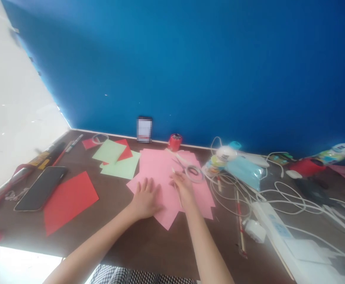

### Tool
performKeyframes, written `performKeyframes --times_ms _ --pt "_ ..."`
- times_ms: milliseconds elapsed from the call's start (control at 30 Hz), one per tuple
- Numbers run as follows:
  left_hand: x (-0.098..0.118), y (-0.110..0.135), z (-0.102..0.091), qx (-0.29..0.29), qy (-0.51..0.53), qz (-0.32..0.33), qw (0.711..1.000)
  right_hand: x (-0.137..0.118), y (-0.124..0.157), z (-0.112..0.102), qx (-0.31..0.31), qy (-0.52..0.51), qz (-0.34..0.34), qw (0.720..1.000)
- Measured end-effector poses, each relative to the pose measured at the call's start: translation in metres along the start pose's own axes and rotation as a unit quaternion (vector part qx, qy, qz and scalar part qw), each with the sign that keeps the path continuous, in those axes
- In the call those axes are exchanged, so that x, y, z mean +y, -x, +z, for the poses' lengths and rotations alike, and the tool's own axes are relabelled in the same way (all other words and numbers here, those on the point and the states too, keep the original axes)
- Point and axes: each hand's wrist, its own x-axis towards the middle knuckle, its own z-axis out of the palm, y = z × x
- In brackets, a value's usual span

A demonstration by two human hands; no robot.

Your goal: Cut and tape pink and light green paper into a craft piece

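Note:
Several pink paper sheets (151, 161) lie overlapped on the dark table. My left hand (146, 197) rests flat on them with its fingers spread. My right hand (184, 187) is closed over the paper, fingers pinched round a thin pale stick (177, 192), perhaps a pencil; blur hides its exact kind. Just beyond the right hand, scissors with pale grey handles (194, 174) lie on the pink sheets. A red cup-like container (175, 142) stands at the back edge of the paper.
Green sheets (120, 167), a red sheet (71, 201) and a phone (40, 189) lie to the left. A small screen (144, 130) leans against the blue wall. On the right are tangled white cables (290, 197), a blue packet (246, 171) and a power strip (271, 221).

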Motion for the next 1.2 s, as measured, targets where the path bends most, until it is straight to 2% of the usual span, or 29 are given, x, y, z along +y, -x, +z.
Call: performKeyframes --times_ms 67,133,233,300,367,433,633,733,833,900,967,1200 --pt "-0.012 -0.003 -0.012 0.052 0.063 0.012 0.997 0.0 0.006 0.007 -0.022 -0.021 0.055 0.998" --pt "-0.029 -0.006 -0.026 0.152 0.105 0.004 0.983 0.0 0.013 0.015 -0.067 -0.04 0.126 0.989" --pt "-0.052 -0.006 -0.041 0.235 0.067 0.11 0.963 0.003 0.023 0.028 -0.123 -0.077 0.203 0.968" --pt "-0.059 -0.004 -0.048 0.242 0.021 0.191 0.951 0.007 0.027 0.036 -0.152 -0.085 0.235 0.956" --pt "-0.063 -0.001 -0.051 0.214 -0.014 0.254 0.943 0.012 0.03 0.041 -0.18 -0.077 0.252 0.948" --pt "-0.065 0.001 -0.054 0.176 -0.029 0.291 0.94 0.015 0.031 0.045 -0.204 -0.048 0.254 0.944" --pt "-0.071 -0.001 -0.062 0.097 -0.01 0.282 0.954 0.011 0.032 0.053 -0.291 0.07 0.21 0.931" --pt "-0.075 -0.002 -0.067 0.051 0.014 0.28 0.958 0.006 0.035 0.054 -0.303 0.085 0.214 0.925" --pt "-0.081 -0.002 -0.068 0.041 0.068 0.249 0.965 0.002 0.038 0.051 -0.272 0.126 0.228 0.926" --pt "-0.084 -0.001 -0.067 0.04 0.123 0.213 0.968 0.0 0.039 0.047 -0.245 0.163 0.208 0.933" --pt "-0.083 0.001 -0.067 0.022 0.182 0.18 0.966 -0.001 0.039 0.044 -0.244 0.18 0.199 0.932" --pt "-0.084 0.012 -0.071 -0.076 0.346 0.115 0.928 0.001 0.036 0.05 -0.25 0.127 0.225 0.933"
